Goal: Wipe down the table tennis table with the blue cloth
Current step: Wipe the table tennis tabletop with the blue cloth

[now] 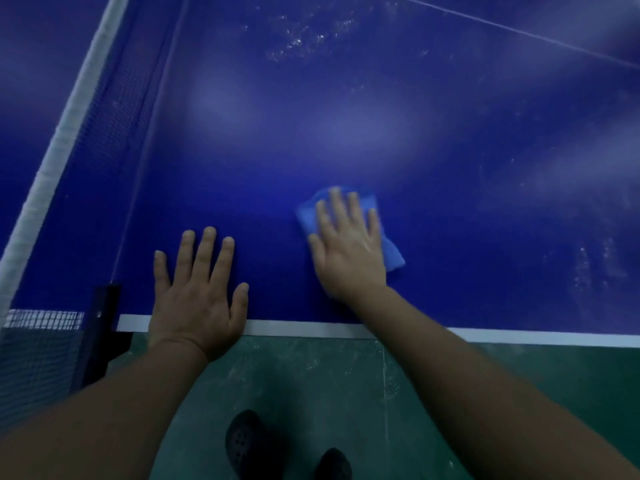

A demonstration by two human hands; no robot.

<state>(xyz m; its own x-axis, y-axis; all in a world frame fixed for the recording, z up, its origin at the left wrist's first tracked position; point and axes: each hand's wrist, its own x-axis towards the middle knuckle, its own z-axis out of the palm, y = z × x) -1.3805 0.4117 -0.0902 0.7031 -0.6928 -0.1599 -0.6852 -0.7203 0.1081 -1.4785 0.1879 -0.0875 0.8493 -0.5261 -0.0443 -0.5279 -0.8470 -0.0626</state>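
- Near the table's close edge, just past the white border line, the right hand is pressing the blue cloth flat against the table tennis table; the fingers are lying straight and spread over the cloth, neither curling round it nor pinching it.
- The left hand is resting palm-down on the bare table surface beside the net post, fingers straight and holding nothing; it appears to be bracing the person's lean.
- The cloth is sitting folded or bunched under the palm, with its edges showing past the fingertips and beyond the little-finger side of the hand.
- The cloth is looking soft, light and limp; it is likely sliding easily on the smooth top and liable to bunch or slip out unless the flat palm is bearing down on its middle.
- Taking hold is best done from above, with the palm centred and the fingers spread to the far corners.
- Pale smears and specks are showing farther out and towards the right; much of the surface seems to be awaiting wiping.
- The net is running along the left; dark shoes are standing on the green floor below.
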